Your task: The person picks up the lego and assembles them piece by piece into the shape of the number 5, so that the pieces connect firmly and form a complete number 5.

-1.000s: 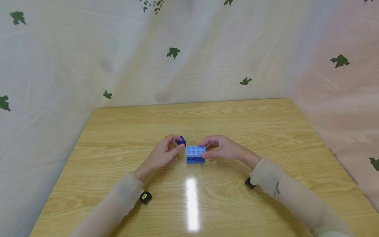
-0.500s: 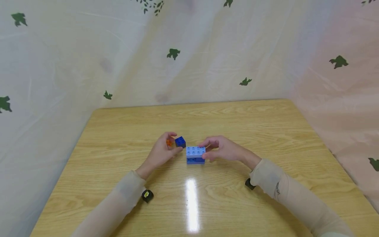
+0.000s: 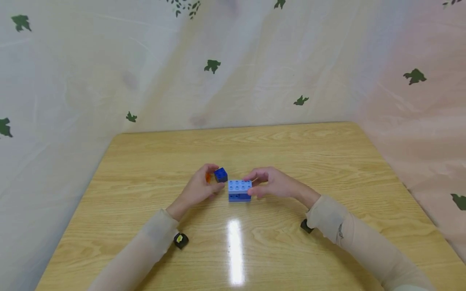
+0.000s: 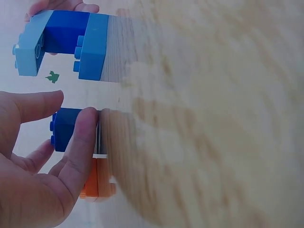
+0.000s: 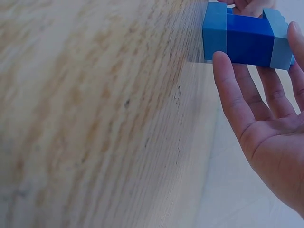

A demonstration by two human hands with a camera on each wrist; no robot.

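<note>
Block stack point(image 3: 239, 186) — right end held in right grip point(image 3: 274, 182); left grip point(image 3: 198, 186) loose beside dark-blue block point(image 3: 221, 175)

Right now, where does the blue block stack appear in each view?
Head: the blue block stack is near the centre, below mid-height.
Left wrist: the blue block stack is upper left.
Right wrist: the blue block stack is upper right.
Shared landmark: the right hand, beside it in all three.
</note>
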